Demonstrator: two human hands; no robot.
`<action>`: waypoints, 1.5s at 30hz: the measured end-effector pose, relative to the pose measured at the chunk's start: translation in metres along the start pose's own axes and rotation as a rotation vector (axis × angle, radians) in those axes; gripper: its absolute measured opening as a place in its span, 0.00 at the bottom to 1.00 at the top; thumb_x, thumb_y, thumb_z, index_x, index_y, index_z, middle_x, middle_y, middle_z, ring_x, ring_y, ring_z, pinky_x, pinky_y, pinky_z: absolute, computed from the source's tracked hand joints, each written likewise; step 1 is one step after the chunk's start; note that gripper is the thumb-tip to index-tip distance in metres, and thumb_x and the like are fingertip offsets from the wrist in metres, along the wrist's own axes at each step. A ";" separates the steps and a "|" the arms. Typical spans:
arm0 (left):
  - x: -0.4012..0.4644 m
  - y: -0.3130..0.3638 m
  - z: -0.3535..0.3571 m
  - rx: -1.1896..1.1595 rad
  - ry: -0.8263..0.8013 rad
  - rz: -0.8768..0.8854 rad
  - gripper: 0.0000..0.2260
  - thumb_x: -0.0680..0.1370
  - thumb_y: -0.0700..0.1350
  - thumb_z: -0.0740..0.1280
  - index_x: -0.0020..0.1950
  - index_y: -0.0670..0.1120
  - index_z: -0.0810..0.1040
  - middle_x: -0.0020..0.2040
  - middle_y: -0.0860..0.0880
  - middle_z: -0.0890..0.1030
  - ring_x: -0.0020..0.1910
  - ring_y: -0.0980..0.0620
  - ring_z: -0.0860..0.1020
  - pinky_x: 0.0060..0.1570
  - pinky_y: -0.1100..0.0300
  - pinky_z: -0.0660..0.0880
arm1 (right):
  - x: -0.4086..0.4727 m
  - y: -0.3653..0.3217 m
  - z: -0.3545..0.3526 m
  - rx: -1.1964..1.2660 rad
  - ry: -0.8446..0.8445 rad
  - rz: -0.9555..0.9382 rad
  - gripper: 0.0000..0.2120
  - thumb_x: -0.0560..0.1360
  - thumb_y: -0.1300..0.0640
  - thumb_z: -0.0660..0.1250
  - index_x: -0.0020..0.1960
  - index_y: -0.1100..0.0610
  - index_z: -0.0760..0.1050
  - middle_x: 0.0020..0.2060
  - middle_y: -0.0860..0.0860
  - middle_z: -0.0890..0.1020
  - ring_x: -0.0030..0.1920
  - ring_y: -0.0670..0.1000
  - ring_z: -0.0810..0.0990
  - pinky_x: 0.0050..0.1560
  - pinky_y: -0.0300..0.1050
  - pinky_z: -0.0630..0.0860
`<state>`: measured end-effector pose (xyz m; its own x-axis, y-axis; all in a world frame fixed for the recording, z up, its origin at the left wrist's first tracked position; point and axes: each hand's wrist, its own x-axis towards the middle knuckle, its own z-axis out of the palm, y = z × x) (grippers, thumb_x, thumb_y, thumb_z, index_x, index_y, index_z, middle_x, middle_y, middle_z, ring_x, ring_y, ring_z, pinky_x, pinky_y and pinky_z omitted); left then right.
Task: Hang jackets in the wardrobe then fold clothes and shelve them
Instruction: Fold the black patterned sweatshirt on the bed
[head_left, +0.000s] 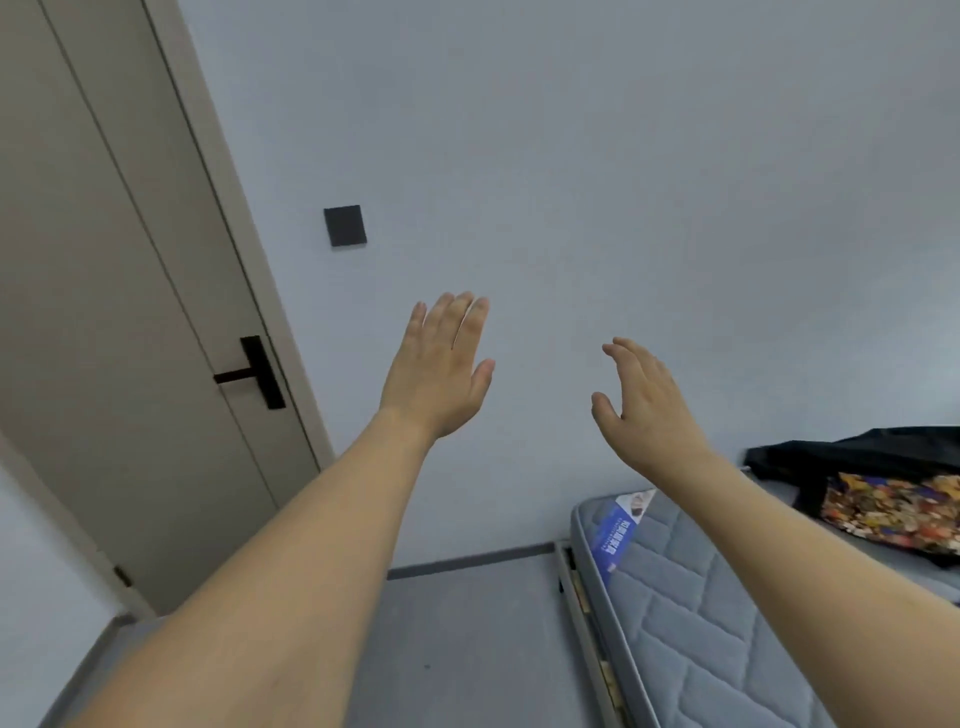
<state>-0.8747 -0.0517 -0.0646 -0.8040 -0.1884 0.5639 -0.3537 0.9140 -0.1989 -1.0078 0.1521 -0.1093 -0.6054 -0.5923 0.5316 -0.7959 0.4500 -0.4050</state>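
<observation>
Both the left hand (439, 364) and right hand (641, 402) hover spread wide, holding nothing; the crumpled black fabric garment (852, 452) (far right, on the grey quilted mattress (691, 597)) could snag or slide off if grabbed carelessly.

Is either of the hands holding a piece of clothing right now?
No, the left hand and right hand are raised, open and empty, apart from the clothes on the mattress.

Both bare forearms reach forward and up, the left hand (439, 371) flat with straight fingers held together, the right hand (641, 402) apart from it with fingers loosely bent, neither holding anything.
</observation>
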 end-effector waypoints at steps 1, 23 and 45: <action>0.021 0.010 0.020 -0.034 -0.013 0.034 0.30 0.82 0.52 0.58 0.80 0.42 0.54 0.78 0.44 0.59 0.78 0.43 0.55 0.77 0.44 0.47 | 0.007 0.021 0.001 -0.015 0.002 0.041 0.26 0.79 0.59 0.63 0.75 0.63 0.62 0.75 0.57 0.64 0.75 0.57 0.61 0.75 0.49 0.55; 0.272 0.395 0.378 -0.333 -0.429 0.692 0.29 0.81 0.51 0.57 0.80 0.46 0.53 0.79 0.47 0.56 0.78 0.47 0.53 0.77 0.47 0.44 | -0.062 0.485 0.023 -0.066 -0.008 1.048 0.25 0.78 0.61 0.62 0.73 0.61 0.64 0.71 0.58 0.68 0.69 0.59 0.68 0.70 0.54 0.64; 0.206 0.778 0.937 -0.634 -0.396 0.589 0.25 0.77 0.52 0.59 0.75 0.49 0.68 0.73 0.47 0.71 0.74 0.44 0.65 0.75 0.45 0.54 | -0.180 0.985 0.332 -0.590 -0.150 1.139 0.31 0.76 0.44 0.56 0.76 0.53 0.63 0.76 0.56 0.63 0.76 0.57 0.59 0.77 0.59 0.49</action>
<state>-1.7627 0.2835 -0.8540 -0.9151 0.3627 0.1763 0.3916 0.9038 0.1729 -1.6824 0.4797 -0.8509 -0.9638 0.2665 0.0023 0.2625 0.9508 -0.1644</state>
